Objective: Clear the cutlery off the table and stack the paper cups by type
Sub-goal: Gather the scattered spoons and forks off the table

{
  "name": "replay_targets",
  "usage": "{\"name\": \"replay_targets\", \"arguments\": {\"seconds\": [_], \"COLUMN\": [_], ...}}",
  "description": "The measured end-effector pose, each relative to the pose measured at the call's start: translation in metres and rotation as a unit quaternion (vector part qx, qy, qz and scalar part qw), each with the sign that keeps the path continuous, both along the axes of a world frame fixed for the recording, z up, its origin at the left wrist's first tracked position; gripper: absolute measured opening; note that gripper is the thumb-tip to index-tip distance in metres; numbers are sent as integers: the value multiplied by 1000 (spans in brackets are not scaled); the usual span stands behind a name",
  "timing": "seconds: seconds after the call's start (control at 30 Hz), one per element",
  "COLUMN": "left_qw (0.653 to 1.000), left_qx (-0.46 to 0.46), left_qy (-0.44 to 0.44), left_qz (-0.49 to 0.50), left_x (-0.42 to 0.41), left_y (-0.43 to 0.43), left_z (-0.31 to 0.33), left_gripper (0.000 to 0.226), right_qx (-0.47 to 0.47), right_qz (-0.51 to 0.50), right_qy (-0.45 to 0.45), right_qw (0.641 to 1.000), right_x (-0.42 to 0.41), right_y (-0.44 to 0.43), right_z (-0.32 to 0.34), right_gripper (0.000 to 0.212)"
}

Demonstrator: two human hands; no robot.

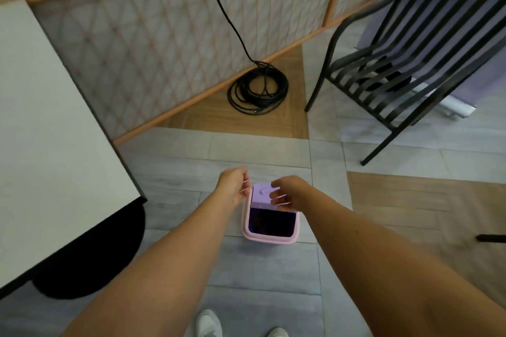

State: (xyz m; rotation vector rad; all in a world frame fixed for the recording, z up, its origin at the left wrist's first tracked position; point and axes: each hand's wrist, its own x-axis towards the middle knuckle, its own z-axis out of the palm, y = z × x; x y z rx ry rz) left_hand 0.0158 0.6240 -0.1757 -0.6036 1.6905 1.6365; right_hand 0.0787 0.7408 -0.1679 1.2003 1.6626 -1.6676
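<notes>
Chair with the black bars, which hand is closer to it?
The right hand. It is over the lid of the pink bin, below and left of the chair. The left hand is at the bin's left edge, farther from the chair.

Dim, soft indoor light — motion blur, wide-angle bending at edges.

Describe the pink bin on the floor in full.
The bin is small and squarish with rounded corners, pink, plastic by its look, upright on the grey floor. A lilac flap covers the far part of its top; the near part gapes dark. The left hand and right hand hover above the flap; contact cannot be told.
</notes>
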Motion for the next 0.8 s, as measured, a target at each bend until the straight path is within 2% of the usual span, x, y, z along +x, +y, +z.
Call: {"name": "replay_targets", "arguments": {"seconds": [0.1, 0.23, 0.5, 0.8], "left_qw": [999, 991, 967, 951], "left_qx": [10, 1, -34, -114], "left_qy": [48, 133, 254, 275], "left_qz": [-19, -28, 1, 87], "left_x": [0, -1, 8, 34], "left_y": [-11, -43, -158, -320], "left_z": [41, 89, 162, 203], "left_gripper": [24, 18, 18, 13], "right_qx": [18, 45, 72, 64], "right_qz": [34, 69, 146, 241], "right_qy": [21, 57, 113, 158], "right_qw": [999, 995, 980, 956], "right_x": [-11, -23, -38, -38], "right_y": [-13, -41, -143, -286], "right_z": [38, 85, 161, 206], "right_gripper": [34, 33, 30, 20]}}
